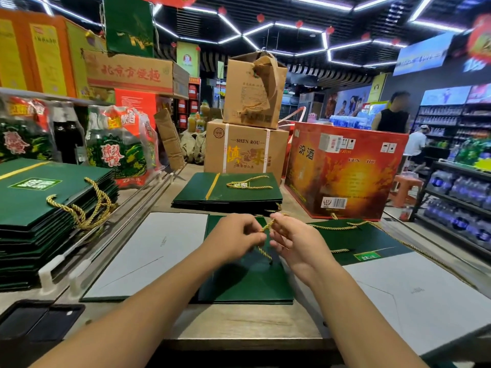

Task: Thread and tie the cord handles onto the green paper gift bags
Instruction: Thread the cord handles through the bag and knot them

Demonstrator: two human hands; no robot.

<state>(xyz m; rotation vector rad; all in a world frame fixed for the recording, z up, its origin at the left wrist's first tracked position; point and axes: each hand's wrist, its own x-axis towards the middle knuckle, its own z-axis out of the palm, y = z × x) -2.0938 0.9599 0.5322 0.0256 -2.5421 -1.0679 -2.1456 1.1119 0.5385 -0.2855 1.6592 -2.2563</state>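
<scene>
Cord (266, 226) pinched, seemingly, between both hands

I am looking into a shop that sells drinks. At 3 o'clock a shelf rack (457, 168) carries shrink-wrapped packs of bottled water (462, 187). At 2 o'clock more stocked shelving (439, 120) runs back behind a standing person (393, 118). Printed cardboard cartons (244, 151) stack up at 12 o'clock, with a red carton (345, 174) just beside them, under hexagonal strip lights (276, 23).
</scene>
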